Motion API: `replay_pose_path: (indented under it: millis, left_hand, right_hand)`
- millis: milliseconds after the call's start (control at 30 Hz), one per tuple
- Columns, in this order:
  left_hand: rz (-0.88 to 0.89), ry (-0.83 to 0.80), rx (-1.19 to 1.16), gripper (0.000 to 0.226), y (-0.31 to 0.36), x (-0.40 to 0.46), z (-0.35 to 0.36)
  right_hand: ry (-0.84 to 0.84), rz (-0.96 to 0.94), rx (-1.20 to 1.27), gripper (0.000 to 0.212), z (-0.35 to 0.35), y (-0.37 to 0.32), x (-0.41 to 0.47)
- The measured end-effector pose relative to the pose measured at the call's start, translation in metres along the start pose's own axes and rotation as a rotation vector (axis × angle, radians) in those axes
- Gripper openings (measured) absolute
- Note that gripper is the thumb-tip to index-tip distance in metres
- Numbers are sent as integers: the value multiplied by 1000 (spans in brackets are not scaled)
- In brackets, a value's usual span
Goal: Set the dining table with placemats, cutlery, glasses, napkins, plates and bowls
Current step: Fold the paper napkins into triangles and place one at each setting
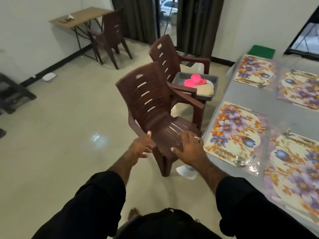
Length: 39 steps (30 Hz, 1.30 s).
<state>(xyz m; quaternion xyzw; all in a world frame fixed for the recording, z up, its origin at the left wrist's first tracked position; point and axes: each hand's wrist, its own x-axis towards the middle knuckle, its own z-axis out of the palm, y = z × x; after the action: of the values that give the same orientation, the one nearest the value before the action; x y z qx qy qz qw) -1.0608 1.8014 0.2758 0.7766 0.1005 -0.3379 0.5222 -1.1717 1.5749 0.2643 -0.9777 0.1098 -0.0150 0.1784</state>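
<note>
Head view, the only one here: both hands are out in front at the near brown chair (155, 114), which sits tipped toward the left. The left hand (140, 147) is at the chair's front left edge with fingers loosely curled; I can't tell if it actually has hold of the seat or is just against it. The right hand (187, 148) lies flat on the front of the seat, fingers spread, gripping nothing.

What matters for the next move, I'd guess: the grey tray (196, 87) with the pink things (193, 81) and what looks like a stack of plates (206, 89) sits on the far chair (174, 64), straight ahead beyond the near chair and a bit right. So the right hand is the nearer one, and the near chair stands between the person and the tray.

The desk (269, 107) runs along the right side, long edge going near to far. Four flowered placemats (236, 130) are already down, with cutlery (240, 160) on the near ones. A green board (261, 51) lies at the far end.

Room: pale shiny floor (69, 118), and a small wooden table (77, 17) with another chair at the far left, dark curtains (138, 18) behind.
</note>
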Motion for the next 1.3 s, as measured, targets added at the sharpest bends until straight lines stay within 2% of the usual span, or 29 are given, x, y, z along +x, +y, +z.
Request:
replay_pose_path:
  millis: [167,400,533,700,900,1133,1300]
  left_hand:
    - [88,23,47,56,-47,14,-85]
    - [34,40,-72,58,-101,34,-223]
    - [17,62,-117,57,-106,53,-284]
    - [-6,76,-177,55,-91,101,-330]
    - [-51,72,-102,55,-63,181,-385]
    - [-95,217,-197,54,8,266,-482]
    - [-95,184,-218,54,54,336,-537]
  right_hand:
    - [-114,17,-13,78,37,-80,28]
    - [-235,-17,-85,76,107,-216,54]
    - [-269,-37,-78,74,121,-274,83]
    - [-303,-54,-55,73,141,-314,149]
    - [-356,-61,25,73,194,-349,258]
    - [-431,-131,-16,70,209,-404,408]
    - [-414,-175,-29,69,217,-440,510]
